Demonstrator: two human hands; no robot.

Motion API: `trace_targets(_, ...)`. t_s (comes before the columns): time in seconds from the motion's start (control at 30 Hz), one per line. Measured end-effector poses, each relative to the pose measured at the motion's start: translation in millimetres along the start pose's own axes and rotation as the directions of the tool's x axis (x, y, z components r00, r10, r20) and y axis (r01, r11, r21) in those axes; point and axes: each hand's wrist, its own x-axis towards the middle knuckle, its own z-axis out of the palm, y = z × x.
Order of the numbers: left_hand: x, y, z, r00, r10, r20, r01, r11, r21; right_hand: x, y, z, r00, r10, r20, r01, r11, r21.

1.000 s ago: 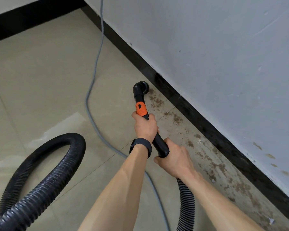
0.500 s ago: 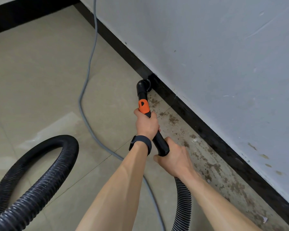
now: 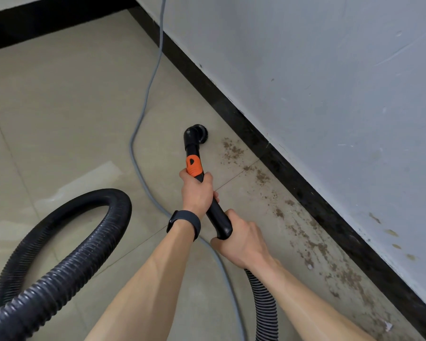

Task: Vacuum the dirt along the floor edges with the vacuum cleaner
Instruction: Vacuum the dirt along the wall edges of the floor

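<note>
Two bare grips hold the vacuum's black wand [image 3: 217,215]. The left grip [image 3: 197,190], with a dark band [image 3: 185,223] on its wrist, has its fingers wrapped tight round the tube just below the orange collar [image 3: 193,166]. The right grip [image 3: 241,239] curls round the wand's lower end, where the ribbed hose [image 3: 263,299] joins it. The round brush head [image 3: 197,134] sits low over the beige floor [image 3: 59,119], near the black skirting board [image 3: 280,156] but apart from it, just left of the nearest patch of brown dirt [image 3: 234,151]. More dirt trails along the skirting board under the pale wall [image 3: 330,94]. A grey cable [image 3: 145,107] snakes past on the left, beside a thick hose loop [image 3: 84,242].
</note>
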Motion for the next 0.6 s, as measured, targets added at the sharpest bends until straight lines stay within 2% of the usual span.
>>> trace_targets(0.3,-30,-26,-18,0.998,-0.008,-0.059,0.005,0.999,-0.050,-32,5,12,0.998,0.001,0.064,-0.001,1.000,-0.007)
trace_targets(0.6,-53,-34,8,0.981,-0.078,-0.175,0.069,0.996,-0.058,-44,26,0,0.995,0.044,0.089,-0.044,0.999,-0.006)
